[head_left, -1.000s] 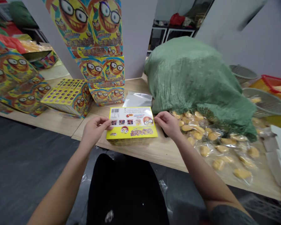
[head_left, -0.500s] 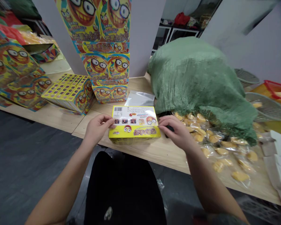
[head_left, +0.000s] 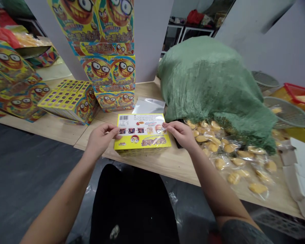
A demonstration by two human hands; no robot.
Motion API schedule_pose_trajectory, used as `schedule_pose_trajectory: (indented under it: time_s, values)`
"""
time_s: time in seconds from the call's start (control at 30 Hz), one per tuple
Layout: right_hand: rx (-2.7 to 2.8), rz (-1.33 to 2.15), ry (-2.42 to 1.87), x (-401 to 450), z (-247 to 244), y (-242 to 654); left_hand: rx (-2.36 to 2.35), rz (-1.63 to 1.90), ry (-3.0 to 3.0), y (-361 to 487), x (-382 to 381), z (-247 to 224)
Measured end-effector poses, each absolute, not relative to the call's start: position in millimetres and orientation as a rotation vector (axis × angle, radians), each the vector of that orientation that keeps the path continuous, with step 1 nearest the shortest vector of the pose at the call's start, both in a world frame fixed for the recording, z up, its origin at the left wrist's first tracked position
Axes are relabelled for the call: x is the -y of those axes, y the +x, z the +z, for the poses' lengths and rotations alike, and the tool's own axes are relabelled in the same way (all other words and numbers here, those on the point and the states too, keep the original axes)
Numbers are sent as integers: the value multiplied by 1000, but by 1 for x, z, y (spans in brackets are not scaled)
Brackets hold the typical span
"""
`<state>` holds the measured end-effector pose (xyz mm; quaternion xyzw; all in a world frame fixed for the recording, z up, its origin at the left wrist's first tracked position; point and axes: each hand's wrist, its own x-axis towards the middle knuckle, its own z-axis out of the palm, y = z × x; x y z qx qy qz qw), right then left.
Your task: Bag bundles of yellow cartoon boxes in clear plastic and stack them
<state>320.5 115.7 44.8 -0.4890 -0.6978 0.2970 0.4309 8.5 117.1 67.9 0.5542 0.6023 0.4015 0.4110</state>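
A yellow and white printed cardboard box (head_left: 144,125) lies in front of me on the wooden table, its barcode side up. My left hand (head_left: 102,137) has thumb and fingers pinched together at the box's left edge. At the right end, my right hand (head_left: 182,134) pinches the edge of the top face with thumb and forefinger. Behind the box is a clear plastic sheet or bag (head_left: 149,105). The box's inside is hidden.
Matching boxes are stacked at the back (head_left: 109,73) and left (head_left: 17,91), beside a slanted box group (head_left: 68,100). A green woven sack (head_left: 210,81) stands right, with wrapped yellow pieces (head_left: 237,162) spilling before it. White cardboard (head_left: 298,173) and a mesh basket (head_left: 289,112) are farther right.
My right hand has shifted from the box's right side up onto the top face's right edge. My left hand stays at the left edge. The view has turned slightly.
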Motion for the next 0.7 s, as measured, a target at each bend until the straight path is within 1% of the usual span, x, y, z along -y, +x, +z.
schedule_pose_trajectory:
  time_s: [0.27, 0.53, 0.7]
  values:
    - [1677, 599, -1240, -112, 39, 309, -1769, 1106, 1383, 23, -112, 68]
    - [1591, 480, -1273, -109, 32, 299, -1840, 992, 1621, 17, -122, 65]
    - [1576, 432, -1287, -107, 31, 294, -1821, 979, 1750, 16, -126, 63]
